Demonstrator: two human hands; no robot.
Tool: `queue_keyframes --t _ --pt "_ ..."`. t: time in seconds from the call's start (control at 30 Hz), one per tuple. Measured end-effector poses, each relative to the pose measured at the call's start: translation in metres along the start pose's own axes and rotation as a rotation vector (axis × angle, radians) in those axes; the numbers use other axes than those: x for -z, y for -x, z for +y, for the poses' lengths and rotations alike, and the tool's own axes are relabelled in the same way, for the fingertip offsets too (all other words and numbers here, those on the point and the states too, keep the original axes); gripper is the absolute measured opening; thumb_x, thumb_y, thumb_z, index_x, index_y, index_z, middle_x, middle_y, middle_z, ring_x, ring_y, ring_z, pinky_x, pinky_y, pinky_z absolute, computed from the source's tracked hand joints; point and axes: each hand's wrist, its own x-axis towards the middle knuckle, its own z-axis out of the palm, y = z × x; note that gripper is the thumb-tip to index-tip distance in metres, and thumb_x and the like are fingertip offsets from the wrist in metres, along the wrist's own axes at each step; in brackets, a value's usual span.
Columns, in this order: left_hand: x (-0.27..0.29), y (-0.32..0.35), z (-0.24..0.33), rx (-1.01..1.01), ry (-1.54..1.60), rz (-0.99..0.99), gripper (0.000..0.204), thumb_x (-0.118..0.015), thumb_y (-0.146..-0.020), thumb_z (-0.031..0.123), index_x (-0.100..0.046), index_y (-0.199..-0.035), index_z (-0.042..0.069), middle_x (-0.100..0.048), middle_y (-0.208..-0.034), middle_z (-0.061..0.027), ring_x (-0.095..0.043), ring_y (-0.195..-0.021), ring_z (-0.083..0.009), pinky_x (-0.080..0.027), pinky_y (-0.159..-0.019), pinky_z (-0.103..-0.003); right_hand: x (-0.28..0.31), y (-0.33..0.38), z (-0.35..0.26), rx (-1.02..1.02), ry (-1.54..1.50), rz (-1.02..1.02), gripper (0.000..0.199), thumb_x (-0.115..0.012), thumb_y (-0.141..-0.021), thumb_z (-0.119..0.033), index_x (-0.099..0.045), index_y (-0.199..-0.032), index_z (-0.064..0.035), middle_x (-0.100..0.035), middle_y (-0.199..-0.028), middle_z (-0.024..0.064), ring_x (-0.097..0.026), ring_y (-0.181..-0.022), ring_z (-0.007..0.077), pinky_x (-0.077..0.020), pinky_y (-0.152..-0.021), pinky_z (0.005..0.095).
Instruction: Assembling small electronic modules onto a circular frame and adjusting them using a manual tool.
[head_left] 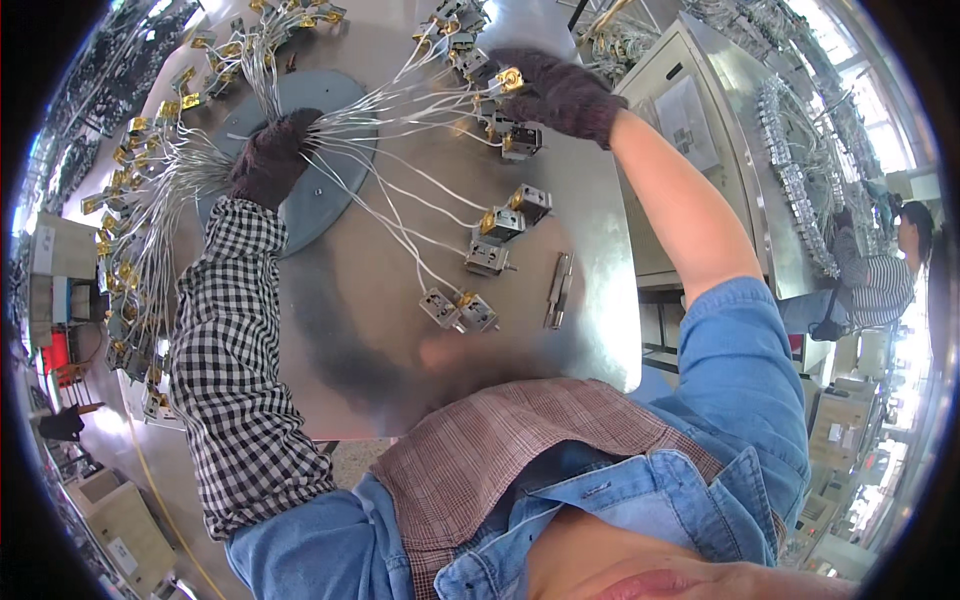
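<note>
My left hand, in a dark knitted glove, is closed around a thick bundle of silvery-white wires over a round grey disc. The wires fan out both ways and end in small metal blocks with brass-coloured parts. My right hand, gloved too, is at the far right end of the bundle. Its fingers are closed on a metal block with a brass-coloured end; the fingertips are partly hidden. Nearer me, several loose-hanging metal blocks lie on the table. Many more wired blocks line the left edge.
Two slim metal tools lie on the shiny metal table, right of the blocks. A beige cabinet stands beyond its right edge. Farther right, another person in a striped top is near a bench with wired parts.
</note>
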Motion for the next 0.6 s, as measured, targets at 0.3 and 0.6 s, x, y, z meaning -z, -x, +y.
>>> queue_keyframes --t 0.3,0.6 --pt "0.01 0.0 0.013 0.005 -0.053 -0.014 0.037 -0.065 -0.079 0.006 -0.056 -0.114 0.013 -0.063 -0.103 -0.013 -0.062 -0.098 -0.0273 -0.049 -0.084 -0.035 -0.008 0.056 -0.059 0.18 0.772 -0.102 0.042 -0.054 -0.088 -0.027 -0.052 -0.126 -0.0107 -0.06 -0.085 0.0072 -0.058 -0.06 0.0226 -0.0495 -0.054 0.0317" --pt "0.002 0.003 0.005 -0.034 0.0 -0.028 0.039 -0.063 -0.077 0.002 -0.056 -0.114 0.012 -0.063 -0.104 -0.0115 -0.062 -0.097 -0.027 -0.05 -0.084 -0.036 -0.011 0.046 -0.091 -0.061 0.533 -0.655 0.047 -0.053 -0.088 -0.033 -0.046 -0.131 -0.0151 -0.063 -0.106 0.0128 -0.065 -0.085 0.0267 -0.0525 -0.069 0.0327"
